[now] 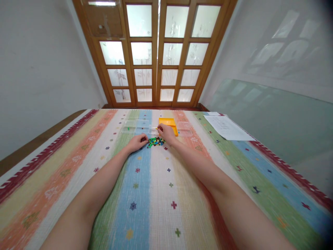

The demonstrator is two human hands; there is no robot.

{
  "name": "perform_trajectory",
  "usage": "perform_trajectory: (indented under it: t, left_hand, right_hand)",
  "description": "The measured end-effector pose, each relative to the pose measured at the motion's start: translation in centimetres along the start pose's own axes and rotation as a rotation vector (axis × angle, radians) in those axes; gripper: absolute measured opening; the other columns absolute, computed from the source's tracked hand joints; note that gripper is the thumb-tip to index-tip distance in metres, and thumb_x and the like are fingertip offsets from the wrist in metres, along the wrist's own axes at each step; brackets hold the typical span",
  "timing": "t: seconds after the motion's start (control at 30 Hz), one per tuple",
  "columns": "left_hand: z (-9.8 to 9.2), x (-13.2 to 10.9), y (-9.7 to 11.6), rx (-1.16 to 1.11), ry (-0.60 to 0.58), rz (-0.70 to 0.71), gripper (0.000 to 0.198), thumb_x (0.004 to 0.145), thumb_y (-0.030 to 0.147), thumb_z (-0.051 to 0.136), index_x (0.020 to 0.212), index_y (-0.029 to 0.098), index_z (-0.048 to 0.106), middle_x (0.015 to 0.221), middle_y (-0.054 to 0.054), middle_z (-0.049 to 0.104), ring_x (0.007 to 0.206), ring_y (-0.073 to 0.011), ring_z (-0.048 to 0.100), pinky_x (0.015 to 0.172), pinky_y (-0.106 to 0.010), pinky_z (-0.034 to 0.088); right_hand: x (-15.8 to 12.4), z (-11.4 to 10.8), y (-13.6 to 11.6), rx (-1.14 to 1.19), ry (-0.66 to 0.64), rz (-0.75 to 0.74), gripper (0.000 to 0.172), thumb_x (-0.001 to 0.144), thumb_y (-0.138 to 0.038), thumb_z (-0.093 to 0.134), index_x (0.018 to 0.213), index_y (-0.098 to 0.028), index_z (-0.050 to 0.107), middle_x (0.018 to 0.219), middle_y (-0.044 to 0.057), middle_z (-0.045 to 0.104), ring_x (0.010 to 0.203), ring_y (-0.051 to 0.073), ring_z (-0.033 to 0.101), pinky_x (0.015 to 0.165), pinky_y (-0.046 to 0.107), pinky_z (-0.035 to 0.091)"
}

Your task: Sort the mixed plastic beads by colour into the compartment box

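Observation:
A small heap of tiny coloured pieces (155,141), green, blue, black and yellow, lies on the striped cloth (156,194). My left hand (138,141) rests just left of the heap with fingers curled, fingertips at its edge. My right hand (166,132) hovers at the heap's far right side, fingers pinched together near an orange tray (168,122). What the pinch holds is too small to make out. Clear plastic trays (135,125) stand in a row behind the heap, one more (184,128) to the right of the orange tray.
A white printed sheet (227,127) lies at the far right of the cloth. A wooden door with frosted glass panes (156,55) stands beyond the far edge. White walls close in on both sides.

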State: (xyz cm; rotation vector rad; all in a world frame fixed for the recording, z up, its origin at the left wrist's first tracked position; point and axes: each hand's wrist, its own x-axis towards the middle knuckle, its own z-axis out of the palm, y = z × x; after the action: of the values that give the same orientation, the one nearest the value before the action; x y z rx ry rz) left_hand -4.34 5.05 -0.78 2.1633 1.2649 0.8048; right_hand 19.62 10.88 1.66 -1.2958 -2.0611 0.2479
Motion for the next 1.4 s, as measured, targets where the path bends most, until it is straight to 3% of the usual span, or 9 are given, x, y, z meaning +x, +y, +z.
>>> perform_trajectory:
  t: [0.2, 0.3, 0.63, 0.8, 1.03, 1.13, 1.3, 1.4]
  left_hand:
    - [0.1, 0.1, 0.0, 0.03, 0.004, 0.004, 0.019, 0.09, 0.035, 0.059, 0.095, 0.019, 0.067, 0.08, 0.0, 0.066, 0.071, -0.0155, 0.056, 0.067, -0.028, 0.042]
    - [0.1, 0.1, 0.0, 0.036, 0.01, -0.004, 0.018, 0.09, 0.035, 0.059, 0.094, 0.019, 0.067, 0.081, 0.0, 0.067, 0.071, -0.0158, 0.057, 0.067, -0.028, 0.042]
    - [0.2, -0.2, 1.0, 0.175, 0.029, 0.042, 0.015, 0.09, 0.032, 0.058, 0.091, 0.02, 0.068, 0.081, -0.002, 0.065, 0.073, -0.0175, 0.055, 0.068, -0.029, 0.041]
    - [0.2, -0.2, 1.2, 0.222, 0.024, 0.042, 0.016, 0.091, 0.031, 0.057, 0.094, 0.021, 0.069, 0.083, -0.003, 0.066, 0.075, -0.0183, 0.056, 0.068, -0.03, 0.041]
    - [0.2, -0.1, 0.6, 0.247, 0.075, 0.077, 0.017, 0.089, 0.022, 0.055, 0.098, 0.021, 0.07, 0.089, -0.003, 0.067, 0.079, -0.0189, 0.058, 0.073, -0.031, 0.043]
    - [0.2, -0.1, 0.6, 0.248, 0.085, 0.092, 0.017, 0.089, 0.021, 0.055, 0.098, 0.021, 0.07, 0.09, -0.003, 0.066, 0.08, -0.0191, 0.058, 0.074, -0.031, 0.044]
    - [0.1, -0.2, 1.1, 0.244, 0.092, 0.09, 0.017, 0.091, 0.023, 0.056, 0.098, 0.021, 0.071, 0.095, -0.004, 0.066, 0.085, -0.0201, 0.06, 0.079, -0.033, 0.046]
    - [0.0, -0.1, 1.2, 0.259, 0.096, 0.1, 0.017, 0.091, 0.023, 0.056, 0.098, 0.021, 0.071, 0.098, -0.006, 0.067, 0.093, -0.0216, 0.061, 0.085, -0.034, 0.047]
  right_hand:
    - [-0.1, 1.2, 0.6, 0.014, 0.014, -0.051, 0.026, 0.095, -0.022, 0.058, 0.118, -0.019, 0.07, 0.097, 0.007, 0.075, 0.088, 0.02, 0.067, 0.081, 0.029, 0.046]
    - [-0.8, 0.5, 1.3, 0.031, -0.027, -0.159, 0.021, 0.095, -0.022, 0.057, 0.107, -0.019, 0.073, 0.103, 0.008, 0.075, 0.095, 0.02, 0.065, 0.085, 0.029, 0.046]
    - [-0.7, -3.2, 2.6, -0.043, -0.382, -0.311, 0.02, 0.086, -0.02, 0.06, 0.095, -0.021, 0.077, 0.082, 0.001, 0.073, 0.071, 0.015, 0.058, 0.065, 0.024, 0.035]
    - [-0.9, -4.0, 2.4, -0.13, -0.531, -0.289, 0.017, 0.082, -0.024, 0.066, 0.095, -0.024, 0.078, 0.081, 0.001, 0.073, 0.066, 0.015, 0.057, 0.061, 0.025, 0.033]
    - [-1.1, -3.4, 2.0, -0.146, -0.57, -0.303, 0.014, 0.082, -0.019, 0.068, 0.092, -0.023, 0.076, 0.079, 0.001, 0.073, 0.063, 0.014, 0.056, 0.059, 0.026, 0.031]
    - [-1.3, -3.1, 2.4, -0.07, -0.5, -0.287, 0.012, 0.085, -0.024, 0.066, 0.093, -0.022, 0.075, 0.078, 0.0, 0.071, 0.066, 0.014, 0.056, 0.061, 0.025, 0.032]
    - [-1.8, -2.6, 3.6, 0.059, -0.09, -0.169, 0.017, 0.093, -0.03, 0.058, 0.099, -0.018, 0.069, 0.087, 0.003, 0.069, 0.077, 0.016, 0.057, 0.069, 0.025, 0.037]
    - [-1.8, -2.3, 4.4, 0.012, 0.048, -0.086, 0.016, 0.094, -0.028, 0.058, 0.1, -0.018, 0.068, 0.088, 0.005, 0.068, 0.081, 0.018, 0.057, 0.073, 0.027, 0.039]
